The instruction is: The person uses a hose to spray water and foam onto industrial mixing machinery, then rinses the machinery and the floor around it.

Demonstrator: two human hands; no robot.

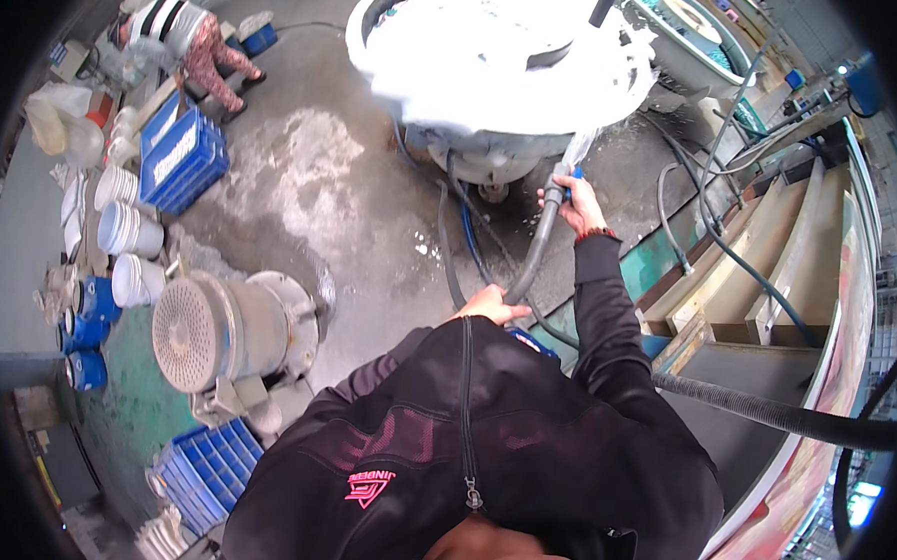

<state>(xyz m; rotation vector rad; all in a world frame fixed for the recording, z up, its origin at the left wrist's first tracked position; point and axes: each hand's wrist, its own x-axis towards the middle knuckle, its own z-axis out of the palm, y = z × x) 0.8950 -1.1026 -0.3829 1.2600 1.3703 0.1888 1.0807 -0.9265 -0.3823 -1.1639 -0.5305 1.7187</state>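
My right hand [578,208] is closed around the grey valve end of a thick hose [538,246], beside its blue lever [567,175]. Water [578,146] gushes from that end up against the rim of a large round tub [359,31]. Glaring white, overexposed foam or liquid [478,56] fills most of the tub and hides its inside. Closer to my body, my left hand [491,306] grips the lower part of the same hose, its fingers partly hidden.
Several hoses cross the wet floor below the tub. Wooden-sided troughs [770,254] stand at right; a ribbed hose [773,406] passes over them. At left are a perforated round machine [228,332], blue crates [179,158] and white buckets [130,231]. Another person [194,44] bends over at far left.
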